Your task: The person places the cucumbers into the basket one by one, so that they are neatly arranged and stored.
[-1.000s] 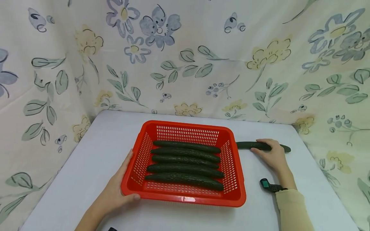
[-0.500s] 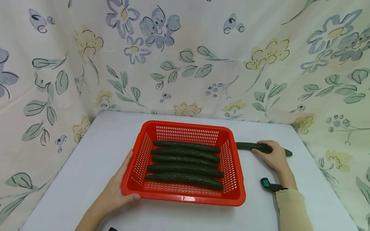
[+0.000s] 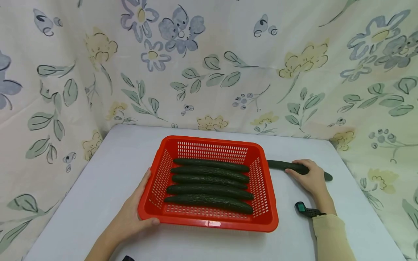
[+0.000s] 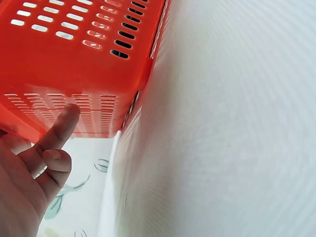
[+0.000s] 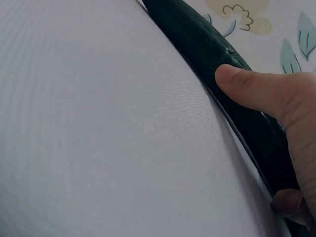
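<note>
In the head view, a red perforated plastic basket (image 3: 209, 223) stands mid-table with several long dark green cucumbers (image 3: 209, 190) lying side by side in it. My left hand (image 3: 132, 217) holds its front left corner, thumb at the front rim and fingers along the left side. Seen from the left wrist, that hand (image 4: 29, 180) has fingertips against the slotted wall (image 4: 74, 64). Right of the basket, my right hand (image 3: 310, 177) grips one cucumber (image 3: 277, 165) from above. The right wrist view shows the thumb across this cucumber (image 5: 197, 44), which lies on or close to the white cloth.
A white-covered table (image 3: 107, 163) extends around the basket. Floral fabric (image 3: 209, 101) hangs behind it and on both sides. A black strapped device (image 3: 308, 210) sits on the right wrist, by the cuff of a pale yellow sleeve (image 3: 331, 235).
The right end of the cucumber under my right hand has swung slightly toward the front and right. The right hand has shifted a little with it. The left hand and basket hold their place.
</note>
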`<state>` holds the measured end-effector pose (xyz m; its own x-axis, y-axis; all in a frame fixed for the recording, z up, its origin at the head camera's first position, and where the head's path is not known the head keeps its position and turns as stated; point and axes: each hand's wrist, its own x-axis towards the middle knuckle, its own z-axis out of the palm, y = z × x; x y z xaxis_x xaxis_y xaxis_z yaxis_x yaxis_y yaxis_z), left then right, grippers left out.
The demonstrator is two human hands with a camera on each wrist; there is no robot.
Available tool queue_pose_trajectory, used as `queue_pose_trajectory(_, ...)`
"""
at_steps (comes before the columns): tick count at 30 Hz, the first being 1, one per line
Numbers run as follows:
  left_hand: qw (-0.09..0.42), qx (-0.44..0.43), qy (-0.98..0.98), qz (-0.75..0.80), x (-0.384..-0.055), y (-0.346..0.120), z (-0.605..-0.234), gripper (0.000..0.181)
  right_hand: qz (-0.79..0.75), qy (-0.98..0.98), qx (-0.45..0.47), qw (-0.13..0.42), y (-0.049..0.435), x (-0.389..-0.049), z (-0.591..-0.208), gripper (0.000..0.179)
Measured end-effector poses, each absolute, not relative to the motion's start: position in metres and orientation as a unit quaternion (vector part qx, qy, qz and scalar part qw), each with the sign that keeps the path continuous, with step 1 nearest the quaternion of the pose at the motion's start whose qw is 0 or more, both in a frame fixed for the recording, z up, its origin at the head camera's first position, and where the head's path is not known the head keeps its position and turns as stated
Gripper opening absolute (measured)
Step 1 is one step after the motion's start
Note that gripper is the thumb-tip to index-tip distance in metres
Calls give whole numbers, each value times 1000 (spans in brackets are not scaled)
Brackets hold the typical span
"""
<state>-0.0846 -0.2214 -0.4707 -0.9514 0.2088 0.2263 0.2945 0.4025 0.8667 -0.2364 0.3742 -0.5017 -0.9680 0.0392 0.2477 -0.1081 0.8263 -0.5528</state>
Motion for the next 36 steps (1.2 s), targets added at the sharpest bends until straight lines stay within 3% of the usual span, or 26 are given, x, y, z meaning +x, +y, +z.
queue_pose_trajectory(16,44,-148,-838,-523,-85,-221,-470,131,319,-936,-29,143,379,-229,-478,57)
queue_pose_trajectory(36,40,-153,-831,-534,-85,-222,-471,131,292,-931,-34,217,364,-221,-432,53)
